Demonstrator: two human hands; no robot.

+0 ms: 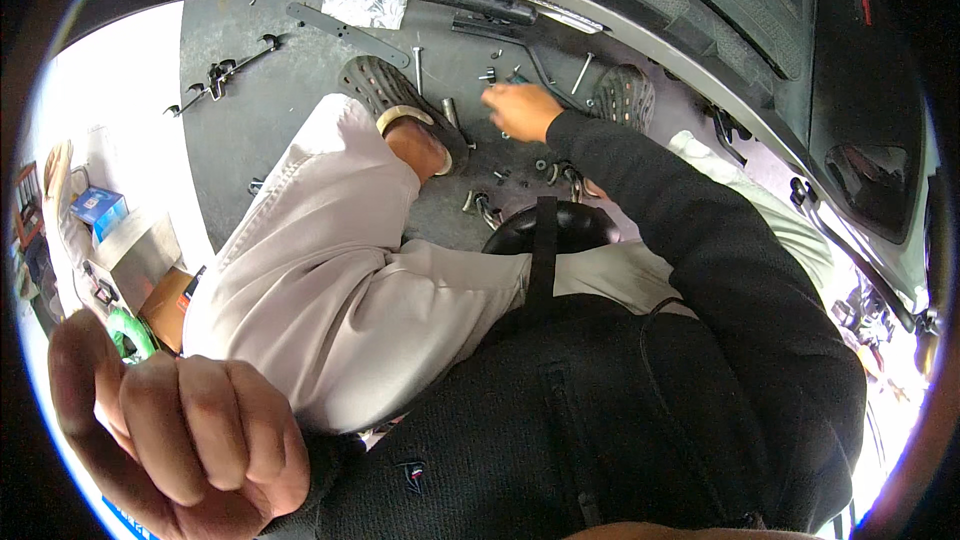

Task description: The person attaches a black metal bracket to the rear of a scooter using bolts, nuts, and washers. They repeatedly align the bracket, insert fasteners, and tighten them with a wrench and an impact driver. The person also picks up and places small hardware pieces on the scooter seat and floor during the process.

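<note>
I am reaching my right hand (520, 110), fingers curled around a small teal-tipped part (517, 81) I cannot identify, among bolts (418, 56) beyond the black stool (545, 225), keeping it low and steady, while my left hand (175, 435) is clenching emptily nearer me.

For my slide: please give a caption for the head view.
Right hand reaches among bolts on the floor; left hand clenched.

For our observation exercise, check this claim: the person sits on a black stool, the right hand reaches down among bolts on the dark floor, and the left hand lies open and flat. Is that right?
One detail is wrong. In the head view, the left hand is clenched into a fist, not open and flat. The rest holds: the right hand reaches among bolts on the floor, above the black stool.
</note>
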